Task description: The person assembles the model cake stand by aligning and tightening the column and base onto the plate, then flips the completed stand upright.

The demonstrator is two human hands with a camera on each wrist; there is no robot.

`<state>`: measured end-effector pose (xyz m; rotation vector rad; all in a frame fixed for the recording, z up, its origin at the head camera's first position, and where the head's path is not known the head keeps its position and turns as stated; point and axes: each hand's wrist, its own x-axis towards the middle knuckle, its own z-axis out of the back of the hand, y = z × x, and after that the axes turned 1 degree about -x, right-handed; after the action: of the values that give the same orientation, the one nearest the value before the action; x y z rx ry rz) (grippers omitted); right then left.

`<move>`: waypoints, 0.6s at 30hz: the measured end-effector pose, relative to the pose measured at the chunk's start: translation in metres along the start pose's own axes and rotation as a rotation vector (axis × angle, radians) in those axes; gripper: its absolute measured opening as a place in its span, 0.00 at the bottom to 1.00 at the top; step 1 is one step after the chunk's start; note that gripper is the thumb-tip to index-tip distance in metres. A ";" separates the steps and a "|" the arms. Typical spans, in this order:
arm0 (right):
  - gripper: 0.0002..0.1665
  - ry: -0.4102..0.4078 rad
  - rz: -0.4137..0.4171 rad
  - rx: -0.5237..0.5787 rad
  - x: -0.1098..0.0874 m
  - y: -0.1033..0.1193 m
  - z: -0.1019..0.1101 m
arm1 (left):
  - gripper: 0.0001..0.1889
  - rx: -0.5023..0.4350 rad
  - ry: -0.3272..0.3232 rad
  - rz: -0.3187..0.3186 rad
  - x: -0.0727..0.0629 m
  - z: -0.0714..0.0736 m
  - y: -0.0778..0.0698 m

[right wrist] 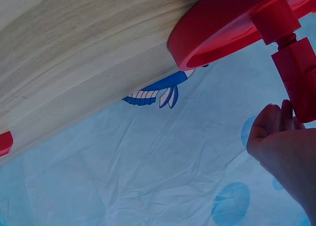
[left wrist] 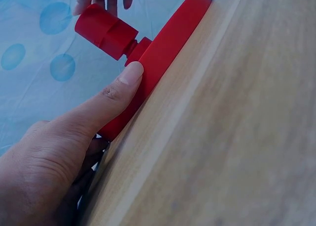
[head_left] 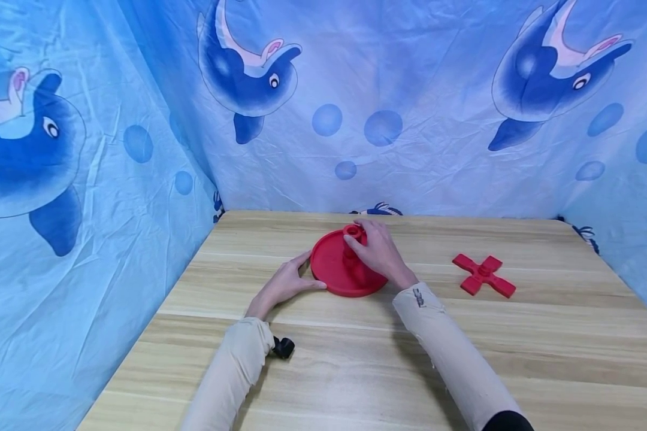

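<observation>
A round red dish (head_left: 331, 266) with a raised rim lies flat on the wooden table. From its middle rises a short red stub, and a thicker red cylinder (left wrist: 106, 32) stands upright above it, joined by a narrow neck that shows in both wrist views. My left hand (head_left: 284, 284) holds the dish's left edge, the thumb on the near rim and the fingers round the far side. Thumb and fingers of my right hand (head_left: 378, 250) grip the cylinder near its top, where a round hole shows.
To the right on the table (head_left: 356, 371) lies a red cross-shaped piece (head_left: 484, 272) with a small round boss at its centre. Blue cloth (head_left: 410, 173) printed with dolphins hangs behind and at both sides. A black device (head_left: 284, 348) sits at the left wrist.
</observation>
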<state>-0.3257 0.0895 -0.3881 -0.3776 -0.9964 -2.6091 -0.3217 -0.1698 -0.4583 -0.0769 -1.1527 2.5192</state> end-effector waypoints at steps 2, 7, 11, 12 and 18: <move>0.33 0.001 0.009 -0.004 0.000 -0.001 0.000 | 0.57 -0.004 -0.001 0.001 0.000 0.000 0.000; 0.32 0.001 0.013 0.004 0.000 -0.002 0.000 | 0.57 -0.008 -0.002 0.003 0.000 -0.001 -0.001; 0.34 0.007 -0.013 0.008 0.000 -0.002 0.000 | 0.57 0.000 -0.003 0.007 0.000 -0.001 0.000; 0.34 0.009 -0.018 0.009 -0.001 -0.002 0.000 | 0.57 0.000 -0.002 0.006 -0.001 -0.001 0.000; 0.33 0.011 -0.008 0.018 -0.001 -0.002 0.000 | 0.57 -0.007 -0.001 0.005 -0.001 0.000 -0.001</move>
<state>-0.3253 0.0915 -0.3899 -0.3550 -1.0187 -2.6045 -0.3198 -0.1692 -0.4576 -0.0805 -1.1636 2.5196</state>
